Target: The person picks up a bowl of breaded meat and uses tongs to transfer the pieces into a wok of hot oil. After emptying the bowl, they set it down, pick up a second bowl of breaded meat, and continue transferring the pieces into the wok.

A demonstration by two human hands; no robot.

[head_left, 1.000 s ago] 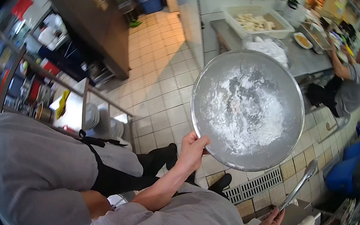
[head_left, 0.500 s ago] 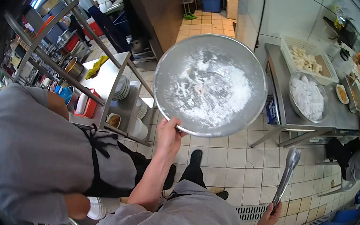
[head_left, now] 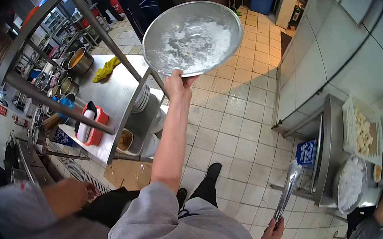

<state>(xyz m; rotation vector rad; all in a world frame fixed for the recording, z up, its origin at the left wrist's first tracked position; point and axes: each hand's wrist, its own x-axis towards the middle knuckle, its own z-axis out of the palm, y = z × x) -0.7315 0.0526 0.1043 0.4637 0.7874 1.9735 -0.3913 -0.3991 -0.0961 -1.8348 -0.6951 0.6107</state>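
My left hand [head_left: 179, 86] is closed on the near rim of a large metal bowl [head_left: 192, 38], held out in front of me and tilted so its inside shows. White powder [head_left: 206, 46] coats the bowl's bottom and sides. Low at the right, my right hand [head_left: 271, 236] grips the handle end of metal tongs [head_left: 287, 191], whose head points up and away over the tiled floor. The bowl and the tongs are well apart.
A steel shelf table [head_left: 120, 83] at left holds a red container [head_left: 93, 127] and a yellow cloth [head_left: 108, 68]. A co-worker's arm [head_left: 67, 197] is close at left. At right, a counter [head_left: 331, 150] bears a crate [head_left: 350, 133] and a bowl of white pieces [head_left: 351, 185].
The bowl in my left hand has moved forward, up and leftward in view. The tongs have shifted slightly left. The view has turned, and the left co-worker now appears lower.
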